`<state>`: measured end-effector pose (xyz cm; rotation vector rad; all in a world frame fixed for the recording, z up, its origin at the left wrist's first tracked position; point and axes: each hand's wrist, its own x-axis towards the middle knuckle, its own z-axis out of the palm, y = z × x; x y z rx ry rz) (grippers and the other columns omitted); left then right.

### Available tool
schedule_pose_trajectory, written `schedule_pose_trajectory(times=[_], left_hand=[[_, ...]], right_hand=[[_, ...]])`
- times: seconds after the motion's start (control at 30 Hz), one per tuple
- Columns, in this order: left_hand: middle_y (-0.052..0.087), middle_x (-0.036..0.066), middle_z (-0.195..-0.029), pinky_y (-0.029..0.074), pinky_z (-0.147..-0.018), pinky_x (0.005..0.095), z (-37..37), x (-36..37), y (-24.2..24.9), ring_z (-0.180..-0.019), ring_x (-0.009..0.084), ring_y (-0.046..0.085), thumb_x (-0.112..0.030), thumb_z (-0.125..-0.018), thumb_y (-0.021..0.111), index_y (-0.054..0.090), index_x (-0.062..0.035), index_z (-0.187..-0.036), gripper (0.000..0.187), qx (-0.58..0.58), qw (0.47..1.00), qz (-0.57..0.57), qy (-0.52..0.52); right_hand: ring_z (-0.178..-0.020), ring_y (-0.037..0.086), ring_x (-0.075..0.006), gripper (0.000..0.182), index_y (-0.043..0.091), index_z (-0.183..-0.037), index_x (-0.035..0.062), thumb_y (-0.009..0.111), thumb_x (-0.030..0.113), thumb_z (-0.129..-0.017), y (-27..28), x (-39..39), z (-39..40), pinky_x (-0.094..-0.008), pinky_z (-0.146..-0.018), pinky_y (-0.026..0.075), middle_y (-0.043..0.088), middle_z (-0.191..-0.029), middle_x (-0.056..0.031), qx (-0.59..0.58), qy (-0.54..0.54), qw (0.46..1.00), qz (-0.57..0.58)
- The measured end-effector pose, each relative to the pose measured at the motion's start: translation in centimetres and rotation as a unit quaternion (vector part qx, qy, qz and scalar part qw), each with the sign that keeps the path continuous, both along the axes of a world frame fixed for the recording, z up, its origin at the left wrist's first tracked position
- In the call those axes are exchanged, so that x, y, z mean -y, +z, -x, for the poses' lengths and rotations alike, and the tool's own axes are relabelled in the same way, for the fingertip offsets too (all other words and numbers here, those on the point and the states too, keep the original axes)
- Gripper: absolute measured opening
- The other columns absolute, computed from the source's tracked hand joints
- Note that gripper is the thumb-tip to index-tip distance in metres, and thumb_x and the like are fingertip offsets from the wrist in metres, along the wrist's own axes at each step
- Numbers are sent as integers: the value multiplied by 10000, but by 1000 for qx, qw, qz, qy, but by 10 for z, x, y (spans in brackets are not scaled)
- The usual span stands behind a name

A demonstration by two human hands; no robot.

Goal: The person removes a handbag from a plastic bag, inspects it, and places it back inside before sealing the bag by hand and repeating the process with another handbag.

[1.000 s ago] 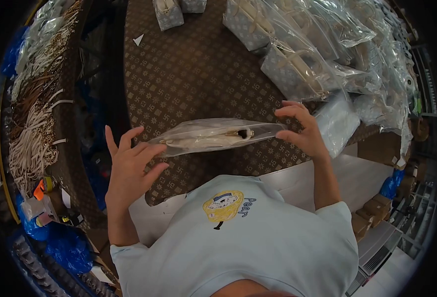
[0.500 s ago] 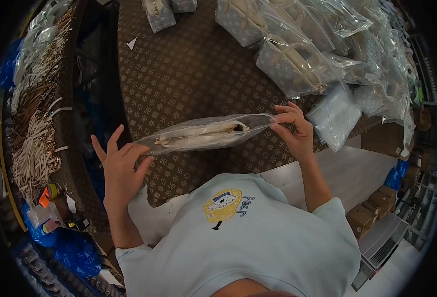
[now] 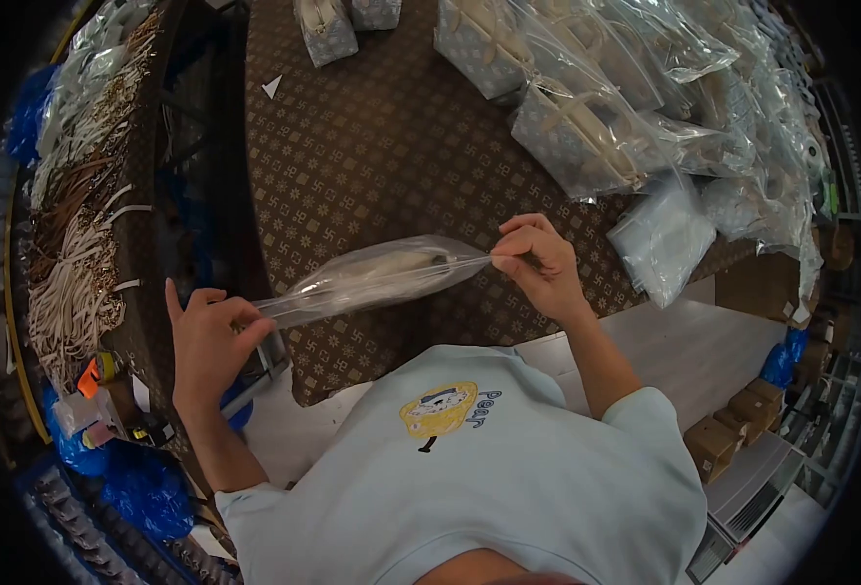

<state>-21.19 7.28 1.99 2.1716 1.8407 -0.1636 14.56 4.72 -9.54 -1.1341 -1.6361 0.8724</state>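
Between my hands a clear plastic bag (image 3: 352, 292) is stretched, its top edge pulled nearly flat. Through the film a pale cream handbag (image 3: 391, 276) shows, blurred by the plastic. My left hand (image 3: 211, 341) pinches the bag's left corner between thumb and bent fingers, with the index finger raised. At the other end, my right hand (image 3: 542, 271) grips the right corner between thumb and fingertips. The plastic bag is held over the near edge of the brown patterned table (image 3: 352, 166).
Several wrapped handbags (image 3: 586, 136) crowd the table's right side, beside a stack of flat clear bags (image 3: 664, 234). Unwrapped grey patterned bags (image 3: 326, 34) stand at the back. Many straps (image 3: 75, 283) lie on the left bench. Cardboard boxes (image 3: 718, 434) sit on the right.
The plastic bag's mouth, open before, is now drawn almost closed. Both hands have shifted left, the left one also lower, and the bag tilts down toward the left.
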Motion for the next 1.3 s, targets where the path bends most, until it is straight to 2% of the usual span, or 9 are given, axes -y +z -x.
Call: schedule_pose_trajectory(times=[0.07,0.13,0.2,0.37,0.47,0.73,0.83,1.0,1.3], left_hand=[[655,2,-759,93,-1111,555,-7,-2,1,-1088,241,528,-273,-668,769,705,-138,-813,208,-26,999,38,12],[648,0,-904,104,-1100,575,-48,1,-9,-1057,230,530,-267,-668,766,677,-135,-921,299,89,965,-234,-84],[620,-7,-1005,107,-1089,600,-101,4,-26,-1051,219,527,-238,-686,752,642,-138,-997,345,183,944,-216,-168],[630,-12,-802,95,-1087,615,-162,-9,-65,-952,187,549,-177,-737,705,677,-122,-839,119,288,913,-179,-227],[632,-17,-759,119,-1098,570,-163,-13,-63,-933,177,564,-151,-725,722,684,-131,-775,66,281,913,-177,-238],[605,-18,-747,101,-1101,578,-165,-12,-67,-958,184,555,-136,-730,702,660,-119,-748,50,273,911,-191,-242],[590,-22,-761,89,-1099,590,-151,-14,-68,-989,186,543,-142,-737,694,651,-123,-756,51,257,914,-186,-255],[587,-26,-803,70,-1095,605,-97,-14,-61,-1024,191,527,-155,-749,687,644,-126,-775,58,184,931,-198,-244],[579,-40,-856,13,-1088,626,-26,-23,-49,-1118,194,487,-162,-808,630,622,-129,-748,69,74,947,-250,-185]], right_hand=[[-943,565,-228,70,637,-812,66,692,47,-772,-5,-1,5,-330,-845,448,653,-811,-3,-26,-5,999,20],[-954,562,-230,71,633,-814,63,687,42,-773,-7,-2,8,-332,-848,446,652,-812,-8,-46,-11,998,41],[-969,559,-233,87,628,-829,67,685,39,-770,-5,-4,11,-333,-841,446,648,-825,-12,-26,6,1000,17],[-986,561,-237,89,612,-833,51,669,23,-771,5,-1,10,-369,-906,424,655,-840,-34,15,-4,1000,15],[-984,574,-237,100,612,-840,54,664,13,-764,1,3,10,-387,-945,398,655,-838,-37,24,-9,1000,11],[-960,583,-228,97,616,-826,76,689,61,-763,0,-2,8,-403,-963,377,634,-829,-42,23,36,999,-3],[-933,574,-227,89,607,-821,61,680,50,-771,1,-1,7,-378,-916,405,631,-822,-50,47,35,998,-1],[-867,533,-202,60,594,-815,37,650,23,-803,-1,8,3,-289,-787,429,607,-820,-49,-30,-17,999,31],[-893,520,-163,94,580,-790,47,672,57,-804,1,39,-19,-280,-818,416,583,-899,-76,-83,-10,984,160]])
